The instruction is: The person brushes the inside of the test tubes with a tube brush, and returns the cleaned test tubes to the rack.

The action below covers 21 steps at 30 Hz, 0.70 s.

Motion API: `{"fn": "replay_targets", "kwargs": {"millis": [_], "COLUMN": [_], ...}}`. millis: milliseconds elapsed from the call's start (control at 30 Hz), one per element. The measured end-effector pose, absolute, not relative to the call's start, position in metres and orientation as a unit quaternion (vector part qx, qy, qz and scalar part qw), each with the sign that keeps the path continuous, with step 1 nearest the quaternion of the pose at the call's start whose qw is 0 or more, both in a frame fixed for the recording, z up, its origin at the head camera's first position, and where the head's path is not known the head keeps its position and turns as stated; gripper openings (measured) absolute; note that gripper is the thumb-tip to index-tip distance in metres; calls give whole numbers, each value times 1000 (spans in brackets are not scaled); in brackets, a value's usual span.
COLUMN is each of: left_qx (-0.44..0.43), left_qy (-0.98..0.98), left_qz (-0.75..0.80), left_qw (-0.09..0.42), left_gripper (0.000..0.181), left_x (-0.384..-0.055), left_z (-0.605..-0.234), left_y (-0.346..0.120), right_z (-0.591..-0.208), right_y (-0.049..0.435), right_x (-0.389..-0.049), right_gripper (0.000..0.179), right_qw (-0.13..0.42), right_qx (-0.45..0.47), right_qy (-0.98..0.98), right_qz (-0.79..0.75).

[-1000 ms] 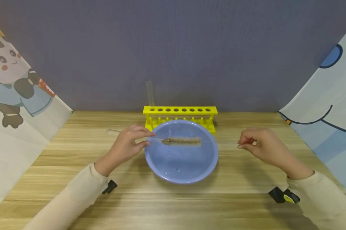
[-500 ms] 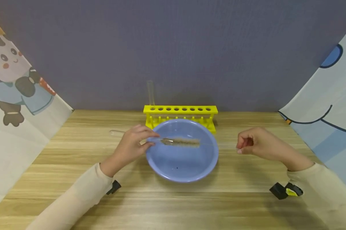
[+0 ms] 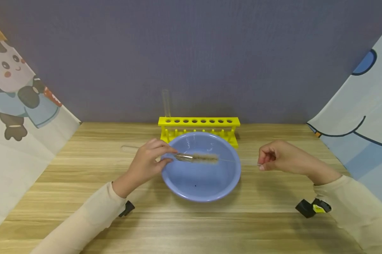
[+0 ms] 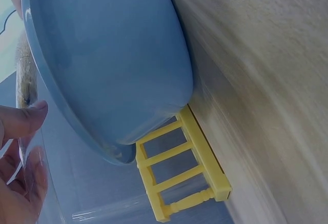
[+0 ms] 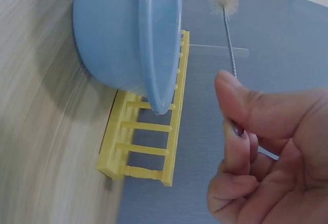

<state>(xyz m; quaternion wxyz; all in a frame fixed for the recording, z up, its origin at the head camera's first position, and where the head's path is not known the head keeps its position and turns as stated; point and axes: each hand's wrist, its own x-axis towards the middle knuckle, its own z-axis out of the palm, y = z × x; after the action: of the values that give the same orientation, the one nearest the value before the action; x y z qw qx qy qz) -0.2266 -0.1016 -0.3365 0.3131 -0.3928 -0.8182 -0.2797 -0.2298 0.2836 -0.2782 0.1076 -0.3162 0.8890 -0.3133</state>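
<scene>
Wall of plain slate grey [image 3: 197, 63] closes off the far side of the scene I am watching remotely, and below it a light-brown wood-grain tabletop [image 3: 191, 229] runs toward the near edge. At left I see a white sheet printed with a cartoon animal in blue [image 3: 29, 95], and at right a white sheet with bold blue and black shapes [image 3: 365, 116]. Two cream sleeves [image 3: 83, 218] reach in from the near left and near right corners. Centred on the tabletop sits a round, glossy blue plastic basin [image 3: 210, 180], with a long yellow plastic test-tube rack [image 3: 198, 124] just beyond it, partly hidden by the far rim. I have the person's left hand [image 3: 146, 160] over the basin's left edge, thumb and fingers closed in a pinch around a clear glass test tube [image 3: 184, 157] that lies nearly level, its rounded end pointing left. The right hand [image 3: 283, 158], clear of the basin's right side, pinches the thin twisted-metal handle of a tan-bristled tube brush [image 3: 205, 158]. The brush hangs above the basin; its left bristles are squeezed inside the tube's mouth, while the rest stick out to the right. Another clear glass test tube [image 3: 166, 104] stands in the rack's leftmost hole, leaning slightly left. Small black devices [image 3: 305, 208] sit under both wrists, and one tiny dark speck [image 3: 195, 186] shows inside the basin's near part.
</scene>
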Motion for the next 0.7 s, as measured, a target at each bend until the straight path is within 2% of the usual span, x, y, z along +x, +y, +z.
{"fn": "replay_targets", "kwargs": {"millis": [233,500,700], "left_qx": [-390,-390,-392], "left_qy": [-821,-823,-826], "left_qz": [-275,-269,-265], "left_qw": [313,314,307], "left_gripper": [30,31,30], "left_x": [-226,-224,-224], "left_z": [-338,-336,-334], "left_y": [-101,-96,-94], "right_z": [-284,-294,-300], "right_y": [274,263,260], "right_x": [-223,-218,-218], "right_gripper": [25,35,36], "right_qw": [0,-206,-285], "right_qx": [-333,-384,-400], "right_qy": [913,890,861], "right_qz": [-234,-135,-131]}}
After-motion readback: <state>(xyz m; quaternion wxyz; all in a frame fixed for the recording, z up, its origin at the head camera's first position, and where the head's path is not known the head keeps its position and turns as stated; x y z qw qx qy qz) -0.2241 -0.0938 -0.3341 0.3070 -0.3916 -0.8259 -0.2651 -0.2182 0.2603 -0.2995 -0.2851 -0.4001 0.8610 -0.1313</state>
